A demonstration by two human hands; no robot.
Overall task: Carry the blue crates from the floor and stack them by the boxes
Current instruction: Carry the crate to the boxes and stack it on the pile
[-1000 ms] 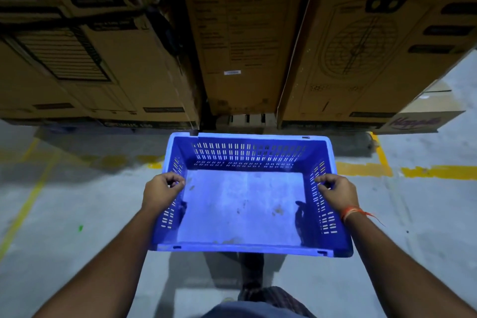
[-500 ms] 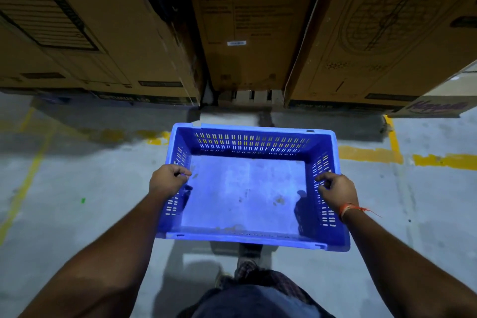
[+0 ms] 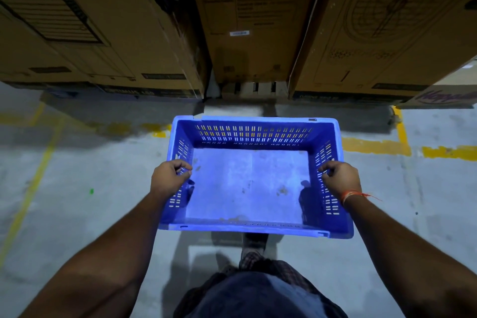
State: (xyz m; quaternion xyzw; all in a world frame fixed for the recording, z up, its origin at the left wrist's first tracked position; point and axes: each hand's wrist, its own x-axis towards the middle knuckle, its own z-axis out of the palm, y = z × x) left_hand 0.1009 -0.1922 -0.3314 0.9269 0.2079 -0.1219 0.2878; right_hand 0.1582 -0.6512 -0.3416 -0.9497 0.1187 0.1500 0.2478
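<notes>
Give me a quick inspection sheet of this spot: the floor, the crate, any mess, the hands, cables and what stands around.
Surface: grey concrete floor with worn yellow lines; a small green speck at left.
Job's things: one blue crate, empty, slotted walls, dirt smudges on its bottom, held level above the floor, short of the boxes.
Clutter: nothing seen.
Hands: left hand grips the crate's left rim; right hand grips the right rim, an orange thread round that wrist.
Cables: nothing seen.
Surroundings: tall brown cardboard boxes in a row straight ahead, with printed labels; a smaller carton at far right. Dim light. No other crates in view.
</notes>
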